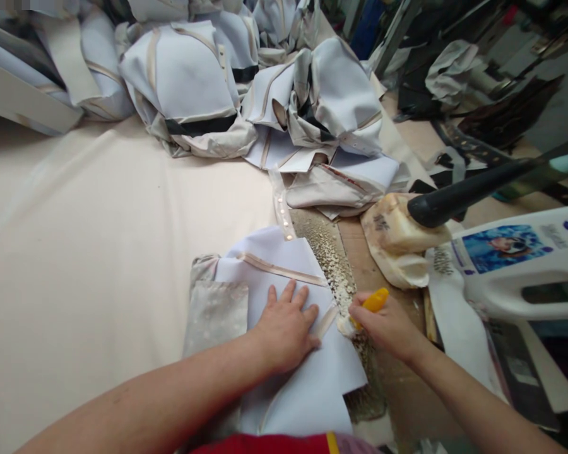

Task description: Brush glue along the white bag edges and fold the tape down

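One yellow-handled brush with whitish bristles (375, 300): right of frame centre; the right hand (389, 323) clasps it, grip closed. One white sheet-like piece with beige strips (322, 366): lower centre, lies beneath the left hand (285, 328), grip spread flat.

The left hand (286, 333) lies spread on a white panel (322, 372), while the right hand (387, 323) grips a yellow-handled brush (375, 300) by its edge. Sewn white pieces (194, 72) heap beyond; to the right, a stained container (390, 221) and a white jug (483, 293).
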`<state>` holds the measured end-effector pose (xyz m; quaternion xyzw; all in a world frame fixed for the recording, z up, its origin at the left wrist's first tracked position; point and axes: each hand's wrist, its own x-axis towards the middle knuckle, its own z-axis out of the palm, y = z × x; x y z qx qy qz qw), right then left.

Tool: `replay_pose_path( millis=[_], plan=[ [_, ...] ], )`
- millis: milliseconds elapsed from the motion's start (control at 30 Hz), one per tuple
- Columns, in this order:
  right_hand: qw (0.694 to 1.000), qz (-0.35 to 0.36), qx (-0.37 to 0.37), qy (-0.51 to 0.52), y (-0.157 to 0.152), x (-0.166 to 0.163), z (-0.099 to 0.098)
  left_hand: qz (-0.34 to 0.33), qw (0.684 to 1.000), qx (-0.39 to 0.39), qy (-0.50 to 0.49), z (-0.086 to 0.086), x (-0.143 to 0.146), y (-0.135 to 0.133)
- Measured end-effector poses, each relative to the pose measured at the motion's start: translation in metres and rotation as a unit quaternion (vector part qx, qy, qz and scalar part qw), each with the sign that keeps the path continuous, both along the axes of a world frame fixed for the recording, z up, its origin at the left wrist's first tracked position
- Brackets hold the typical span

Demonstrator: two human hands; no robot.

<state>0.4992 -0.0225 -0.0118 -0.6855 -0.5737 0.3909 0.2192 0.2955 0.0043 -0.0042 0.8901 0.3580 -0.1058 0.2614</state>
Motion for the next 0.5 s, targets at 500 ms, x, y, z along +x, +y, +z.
replay_pose_path(
  millis=[500],
  plan=[
    [0.997,-0.033,0.069,-0.01,-0.051,-0.002,-0.009,-0.058,0.998,-0.031,0.005,-0.006,0.009,-0.028]
  ],
)
